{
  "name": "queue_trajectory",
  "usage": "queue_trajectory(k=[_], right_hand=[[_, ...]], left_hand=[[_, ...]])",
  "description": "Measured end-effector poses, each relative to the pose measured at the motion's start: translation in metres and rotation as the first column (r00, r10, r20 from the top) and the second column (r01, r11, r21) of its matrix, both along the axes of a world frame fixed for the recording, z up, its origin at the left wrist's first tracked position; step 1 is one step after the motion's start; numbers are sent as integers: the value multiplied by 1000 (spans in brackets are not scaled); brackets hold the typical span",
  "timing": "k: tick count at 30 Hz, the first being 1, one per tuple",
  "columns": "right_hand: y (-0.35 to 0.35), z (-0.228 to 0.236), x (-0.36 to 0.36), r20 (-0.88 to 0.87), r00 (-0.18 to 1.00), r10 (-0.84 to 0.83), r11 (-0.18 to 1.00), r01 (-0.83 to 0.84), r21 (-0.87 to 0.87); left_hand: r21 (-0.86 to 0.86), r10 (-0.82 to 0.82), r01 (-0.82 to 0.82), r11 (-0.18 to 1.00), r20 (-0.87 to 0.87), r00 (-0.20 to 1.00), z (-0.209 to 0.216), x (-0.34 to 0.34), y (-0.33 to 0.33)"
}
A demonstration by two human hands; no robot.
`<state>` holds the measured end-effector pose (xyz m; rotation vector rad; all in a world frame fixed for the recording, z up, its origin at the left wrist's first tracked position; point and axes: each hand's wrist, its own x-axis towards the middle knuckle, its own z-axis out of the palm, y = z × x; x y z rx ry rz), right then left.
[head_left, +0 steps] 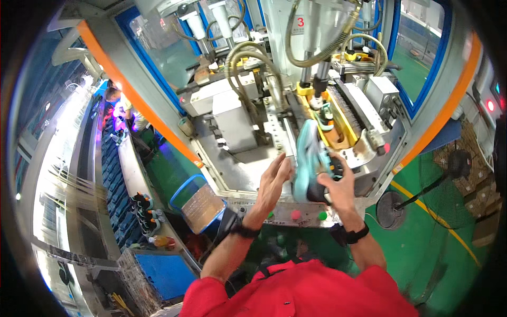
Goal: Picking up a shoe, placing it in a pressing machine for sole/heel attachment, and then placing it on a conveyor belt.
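A light teal and black shoe (306, 164), smeared by motion, is tilted upright in front of the machine. My right hand (340, 186) grips its dark lower side, with the thumb on the near end. Just left of the shoe, my left hand (273, 182) has its fingers stretched out and holds nothing; I cannot tell whether its fingertips touch the shoe. Beyond my right hand lies a yellow trough-like holder (338, 138) on the machine bed, with another dark and teal shoe (326, 117) standing in it beneath a vertical rod.
Metal blocks and hoses (253, 55) crowd the machine bed. Coloured buttons (296, 215) line its front edge. Leftward are a blue-framed stool (203, 206), a conveyor (113, 195), several shoes (147, 214) beside it and people (127, 110) farther off. A fan (457, 164) stands at right.
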<state>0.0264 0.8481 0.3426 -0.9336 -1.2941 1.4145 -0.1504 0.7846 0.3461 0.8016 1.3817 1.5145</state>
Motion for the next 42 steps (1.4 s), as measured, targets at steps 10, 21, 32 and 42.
queue_trajectory(k=[10,21,32,42], right_hand=[[56,23,84,278,856,-435,900,421,111],[169,73,45,534,779,-329,942,228,247],[306,-73,-206,910,318,-267,918,-204,341],[225,-71,-225,841,416,-347,680,-506,531]], left_hand=[[-250,4,-211,945,-636,772,-106,-33,259],[-347,116,-179,920,-196,974,-85,-88,233],[-189,202,-136,972,394,896,47,-139,-123],[-326,878,-819,473,252,407,40,-87,-295]])
